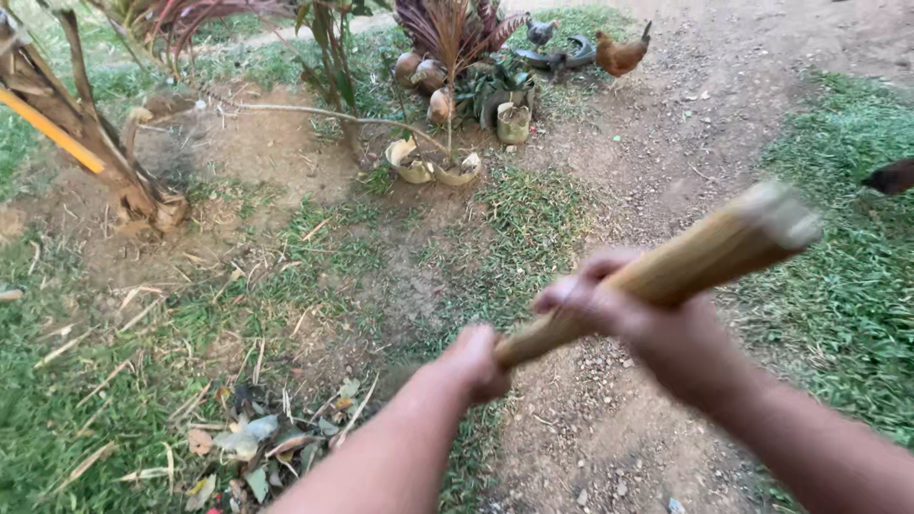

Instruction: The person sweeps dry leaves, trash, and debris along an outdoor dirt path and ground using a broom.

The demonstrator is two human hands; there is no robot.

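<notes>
Two hands grasp one long tan bundled-stick broom handle (pixel 666 271) held diagonally above bare dirt and grass. The left hand (pixel 476 364) is clenched around the lower, narrower section. The right hand (pixel 609 305) is clenched around the middle. The thick, blurred upper end rises toward the right.

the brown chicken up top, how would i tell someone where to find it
Start at the bare dirt path running up the right side, then follow it to the top edge beside the dark curved tyre piece. The brown chicken stands just right of it, orange-brown, unlike the smaller grey bird to its left.
</notes>
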